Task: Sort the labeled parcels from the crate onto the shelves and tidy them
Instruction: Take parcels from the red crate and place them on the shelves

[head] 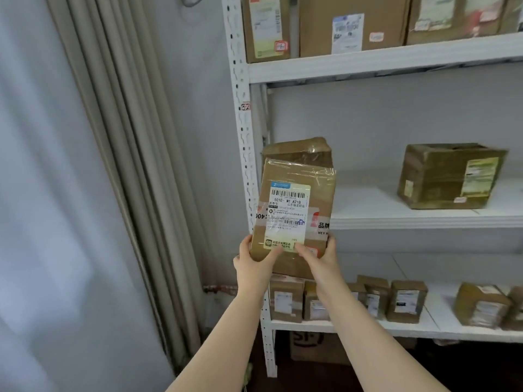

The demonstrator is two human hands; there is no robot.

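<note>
The white shelving point(396, 63) fills the wall beyond the hands and runs off to their right. A pale curtain point(119, 137) hangs well to their left. Big cartons point(353, 24) sit high above the hands, and a row of small parcels point(406, 301) stands on the board below them. A dented box point(447, 176) lies well right of the right hand. The labelled parcel point(294, 210) stands upright above both hands, in front of another taped box point(300, 149). The left hand point(252, 261) grips its lower left corner and the right hand point(319, 258) its lower right, thumbs pressed on the front.
</note>
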